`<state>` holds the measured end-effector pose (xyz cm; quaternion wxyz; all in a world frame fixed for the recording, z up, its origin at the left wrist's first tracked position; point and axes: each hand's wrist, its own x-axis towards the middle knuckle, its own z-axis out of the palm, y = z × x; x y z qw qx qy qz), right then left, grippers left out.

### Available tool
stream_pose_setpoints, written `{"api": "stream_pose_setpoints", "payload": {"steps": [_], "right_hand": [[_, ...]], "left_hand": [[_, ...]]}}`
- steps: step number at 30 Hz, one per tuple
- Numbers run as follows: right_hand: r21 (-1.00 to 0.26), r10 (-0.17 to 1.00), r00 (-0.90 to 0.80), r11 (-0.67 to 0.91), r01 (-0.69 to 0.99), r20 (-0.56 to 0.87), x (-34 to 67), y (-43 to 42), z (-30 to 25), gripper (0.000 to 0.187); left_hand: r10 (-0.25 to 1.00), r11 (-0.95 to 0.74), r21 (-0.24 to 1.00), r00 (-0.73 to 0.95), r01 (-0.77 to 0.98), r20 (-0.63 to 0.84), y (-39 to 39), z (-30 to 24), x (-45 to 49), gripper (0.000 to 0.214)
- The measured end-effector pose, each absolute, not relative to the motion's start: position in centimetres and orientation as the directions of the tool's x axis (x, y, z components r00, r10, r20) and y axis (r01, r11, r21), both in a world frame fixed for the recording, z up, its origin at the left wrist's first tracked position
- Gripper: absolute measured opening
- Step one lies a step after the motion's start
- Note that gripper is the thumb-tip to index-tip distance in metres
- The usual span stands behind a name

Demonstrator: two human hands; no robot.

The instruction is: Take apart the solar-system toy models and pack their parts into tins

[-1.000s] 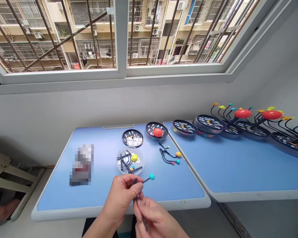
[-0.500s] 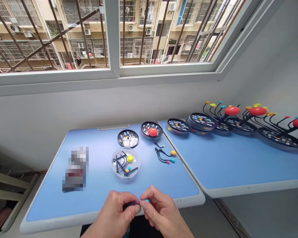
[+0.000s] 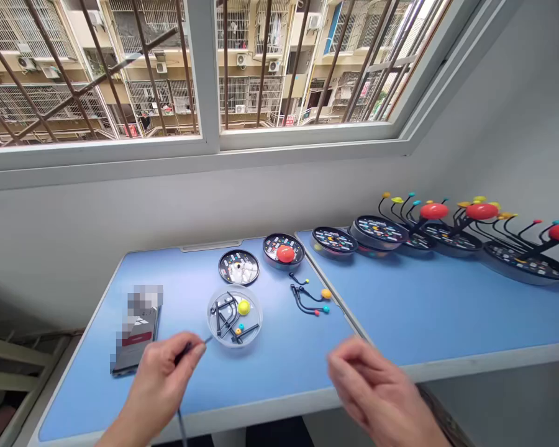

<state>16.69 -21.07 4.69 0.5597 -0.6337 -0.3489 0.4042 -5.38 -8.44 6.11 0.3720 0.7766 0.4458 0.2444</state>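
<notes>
One rod (image 3: 189, 349) in L grip (image 3: 161, 385), R grip (image 3: 377, 391) open

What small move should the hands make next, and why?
Probably the right hand should pick the yellow ball out of the clear plastic dish. The right hand appears empty, while the left hand is occupied with a thin black rod, so the right hand is the free one.
</notes>
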Motion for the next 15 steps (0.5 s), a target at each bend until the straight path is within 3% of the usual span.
{"api": "stream_pose_setpoints", "payload": {"steps": [2,4,6,8,11,15], "right_hand": [[-0.967,0.959,0.277,-0.016,0.256,0.057,16.8,-19.1,4.8,0.019],[-0.863,0.970,0.133,0.114,0.493,0.205,16.3,-16.3,4.2,0.012],[-0.724,0.951,0.072,0.177,0.667,0.299,15.6,-13.5,3.0,0.012],[-0.581,0.953,0.026,0.162,0.797,0.302,15.2,-11.2,1.8,0.016],[-0.470,0.964,0.018,0.113,0.876,0.266,15.0,-9.6,0.5,0.019],[-0.570,0.953,0.073,0.114,0.814,0.295,15.2,-10.3,0.3,0.013]], "left_hand": [[0.860,-0.354,0.794,0.506,0.494,0.069,-7.1,6.3,-4.4,0.023],[0.817,-0.413,0.792,0.567,0.449,0.103,-5.8,6.1,-2.6,0.021],[0.786,-0.459,0.750,0.612,0.476,0.092,-4.6,5.5,-0.8,0.022],[0.765,-0.509,0.685,0.639,0.521,0.081,-3.5,4.7,0.6,0.023],[0.748,-0.541,0.636,0.661,0.550,0.065,-2.1,3.6,1.9,0.026],[0.735,-0.561,0.598,0.677,0.572,0.042,-1.2,2.5,2.8,0.032]]}}
